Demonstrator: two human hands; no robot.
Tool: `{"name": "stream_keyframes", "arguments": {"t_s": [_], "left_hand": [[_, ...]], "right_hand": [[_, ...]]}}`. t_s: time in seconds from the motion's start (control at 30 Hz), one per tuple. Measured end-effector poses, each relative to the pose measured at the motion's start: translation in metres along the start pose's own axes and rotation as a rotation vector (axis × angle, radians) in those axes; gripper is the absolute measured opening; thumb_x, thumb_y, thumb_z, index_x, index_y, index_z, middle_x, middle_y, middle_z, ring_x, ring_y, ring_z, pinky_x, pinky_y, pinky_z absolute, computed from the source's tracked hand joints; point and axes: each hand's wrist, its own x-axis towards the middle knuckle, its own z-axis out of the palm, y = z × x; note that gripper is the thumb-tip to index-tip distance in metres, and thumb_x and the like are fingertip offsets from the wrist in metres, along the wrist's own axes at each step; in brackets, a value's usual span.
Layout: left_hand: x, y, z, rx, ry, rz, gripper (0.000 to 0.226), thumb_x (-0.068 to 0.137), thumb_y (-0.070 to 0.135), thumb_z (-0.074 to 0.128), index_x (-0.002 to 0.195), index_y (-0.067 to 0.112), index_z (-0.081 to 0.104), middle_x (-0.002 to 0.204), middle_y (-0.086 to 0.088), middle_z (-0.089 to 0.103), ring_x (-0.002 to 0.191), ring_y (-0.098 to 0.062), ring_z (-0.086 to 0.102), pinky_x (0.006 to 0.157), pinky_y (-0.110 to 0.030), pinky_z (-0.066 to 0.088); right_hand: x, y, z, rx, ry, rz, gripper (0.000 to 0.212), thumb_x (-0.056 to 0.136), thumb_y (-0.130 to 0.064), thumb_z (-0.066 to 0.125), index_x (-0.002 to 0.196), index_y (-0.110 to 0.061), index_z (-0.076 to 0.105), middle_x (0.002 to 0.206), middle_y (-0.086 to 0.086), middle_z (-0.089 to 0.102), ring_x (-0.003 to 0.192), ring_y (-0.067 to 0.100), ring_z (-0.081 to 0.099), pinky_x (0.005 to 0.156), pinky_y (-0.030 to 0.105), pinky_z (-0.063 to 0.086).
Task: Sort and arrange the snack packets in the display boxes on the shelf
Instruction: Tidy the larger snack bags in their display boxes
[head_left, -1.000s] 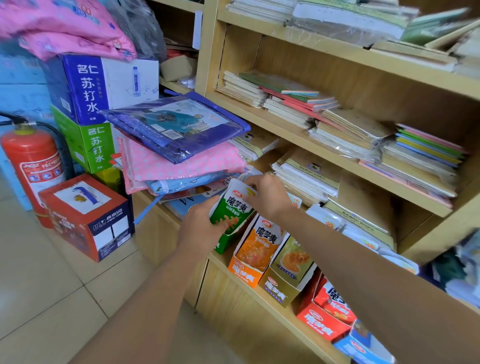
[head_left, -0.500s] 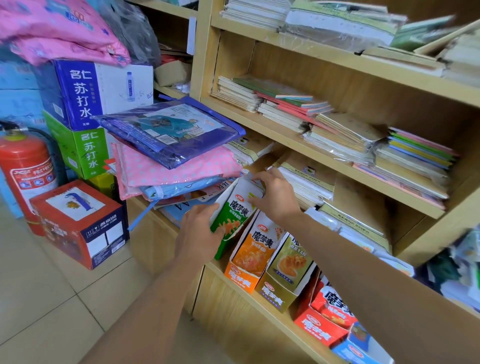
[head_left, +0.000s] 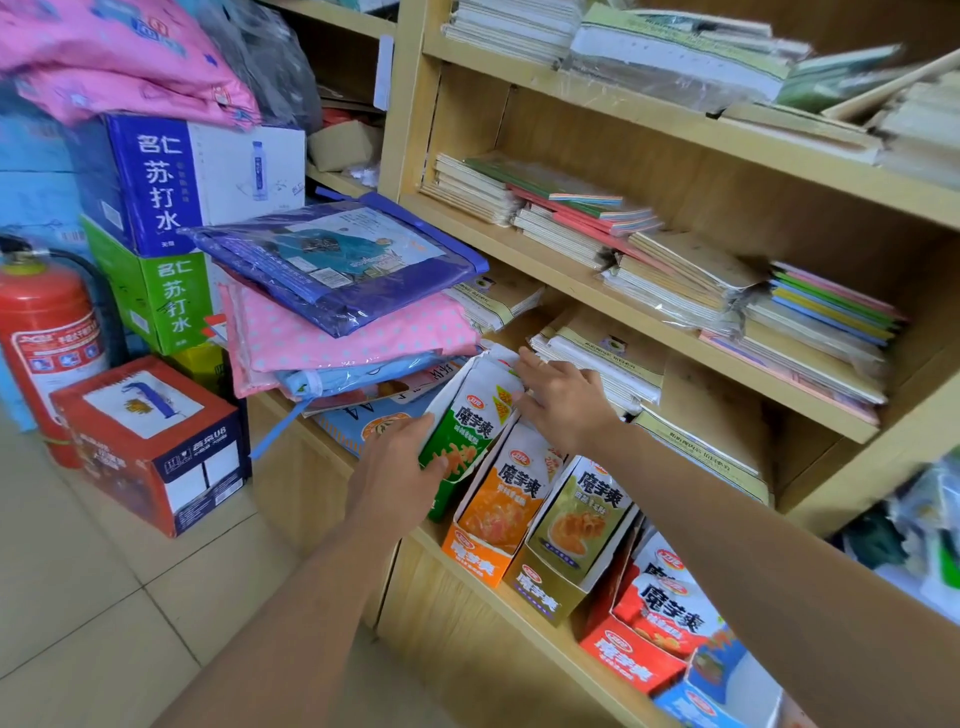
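A row of snack display boxes stands on the low shelf edge (head_left: 524, 618): a green box (head_left: 467, 431) at the left, then an orange box (head_left: 496, 514), an olive-gold box (head_left: 569, 551), a red box (head_left: 649, 634) and a blue box (head_left: 701, 696) at the bottom right. My left hand (head_left: 400, 467) holds the green box by its left side and front. My right hand (head_left: 561, 400) lies over the packets at the top of the green and orange boxes, fingers stretched toward the green box's upper flap.
Bagged raincoats (head_left: 343, 270) are piled just left of the green box. Notebook stacks (head_left: 602, 364) fill the shelves behind and above. On the floor at left stand a red carton (head_left: 150, 441), a fire extinguisher (head_left: 47, 338) and stacked water cartons (head_left: 156, 192).
The view has shifted slightly; my right hand slid from the green box's top toward its right, over the packets. My left hand keeps its hold on the green box.
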Motion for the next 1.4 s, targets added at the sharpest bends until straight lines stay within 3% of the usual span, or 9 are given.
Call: {"name": "stream_keyframes", "arguments": {"t_s": [0.33, 0.53, 0.7, 0.83, 0.93, 1.03, 1.2, 1.33, 1.4], "left_hand": [[-0.004, 0.004, -0.001, -0.018, 0.020, 0.006, 0.054, 0.095, 0.019, 0.067, 0.147, 0.021, 0.050, 0.142, -0.002, 0.055, 0.134, -0.027, 0.044, 0.100, -0.050, 0.047], [-0.017, 0.003, -0.014, -0.100, -0.071, 0.061, 0.073, 0.080, 0.047, 0.080, 0.144, 0.030, 0.052, 0.157, 0.004, 0.035, 0.146, -0.020, 0.023, 0.115, -0.044, 0.029], [-0.032, 0.003, -0.019, 0.158, -0.134, 0.360, 0.061, 0.069, 0.048, 0.086, 0.126, 0.048, 0.063, 0.152, 0.017, 0.036, 0.135, -0.019, 0.022, 0.111, -0.044, 0.032], [-0.040, 0.010, -0.009, 0.346, -0.167, 0.404, 0.044, 0.083, 0.047, 0.075, 0.126, 0.048, 0.064, 0.145, 0.017, 0.048, 0.131, -0.019, 0.032, 0.103, -0.040, 0.022], [-0.042, 0.010, -0.007, 0.309, -0.130, 0.410, 0.024, 0.081, 0.044, 0.079, 0.105, 0.039, 0.076, 0.128, 0.008, 0.062, 0.124, -0.022, 0.044, 0.094, -0.038, 0.027], [-0.043, 0.006, -0.003, 0.219, -0.098, 0.388, 0.014, 0.079, 0.038, 0.083, 0.089, 0.028, 0.080, 0.112, 0.003, 0.064, 0.115, -0.023, 0.046, 0.090, -0.033, 0.039], [-0.052, 0.007, 0.001, 0.220, -0.048, 0.355, 0.017, 0.083, 0.034, 0.080, 0.094, 0.021, 0.080, 0.106, 0.001, 0.060, 0.112, -0.022, 0.045, 0.087, -0.037, 0.048], [-0.060, 0.011, 0.001, 0.303, -0.033, 0.329, 0.015, 0.085, 0.032, 0.078, 0.095, 0.021, 0.078, 0.110, 0.000, 0.060, 0.112, -0.024, 0.047, 0.084, -0.040, 0.051], [-0.063, 0.016, 0.000, 0.343, -0.013, 0.356, 0.015, 0.084, 0.027, 0.080, 0.098, 0.021, 0.077, 0.114, -0.002, 0.062, 0.115, -0.026, 0.048, 0.085, -0.043, 0.052]], "right_hand": [[0.000, -0.003, -0.019, 0.295, 0.033, 0.022, 0.052, 0.106, -0.023, 0.043, 0.155, -0.023, 0.028, 0.156, 0.007, 0.039, 0.142, 0.032, 0.035, 0.115, 0.053, 0.028], [-0.022, 0.007, -0.013, 0.287, 0.037, 0.040, 0.057, 0.100, -0.025, 0.056, 0.153, -0.027, 0.035, 0.160, 0.000, 0.034, 0.144, 0.025, 0.035, 0.116, 0.045, 0.034], [-0.085, -0.003, -0.015, 0.094, 0.274, 0.048, 0.025, 0.090, -0.022, 0.065, 0.114, -0.018, 0.071, 0.103, 0.003, 0.071, 0.094, 0.028, 0.063, 0.083, 0.045, 0.053], [-0.141, -0.043, -0.002, 0.089, 0.069, 0.055, 0.035, 0.092, -0.033, 0.059, 0.125, -0.023, 0.064, 0.105, 0.003, 0.071, 0.098, 0.027, 0.066, 0.081, 0.040, 0.056], [-0.154, -0.062, 0.013, -0.056, -0.059, 0.009, 0.033, 0.094, -0.037, 0.053, 0.126, -0.027, 0.056, 0.095, 0.001, 0.066, 0.095, 0.027, 0.063, 0.088, 0.037, 0.048], [-0.155, -0.072, 0.028, -0.132, -0.107, 0.026, 0.026, 0.096, -0.035, 0.049, 0.119, -0.027, 0.058, 0.102, 0.000, 0.067, 0.098, 0.027, 0.063, 0.088, 0.039, 0.042], [-0.167, -0.084, 0.031, -0.097, -0.129, 0.057, 0.030, 0.098, -0.030, 0.048, 0.125, -0.019, 0.055, 0.106, 0.004, 0.064, 0.102, 0.029, 0.060, 0.092, 0.041, 0.044], [-0.193, -0.085, 0.031, -0.025, -0.073, 0.027, 0.062, 0.094, -0.032, 0.058, 0.151, -0.021, 0.035, 0.142, 0.005, 0.053, 0.131, 0.030, 0.046, 0.111, 0.046, 0.031], [-0.213, -0.084, 0.030, -0.005, 0.058, 0.006, 0.070, 0.084, -0.028, 0.068, 0.148, -0.019, 0.041, 0.145, 0.005, 0.050, 0.135, 0.031, 0.044, 0.111, 0.048, 0.033]]}}
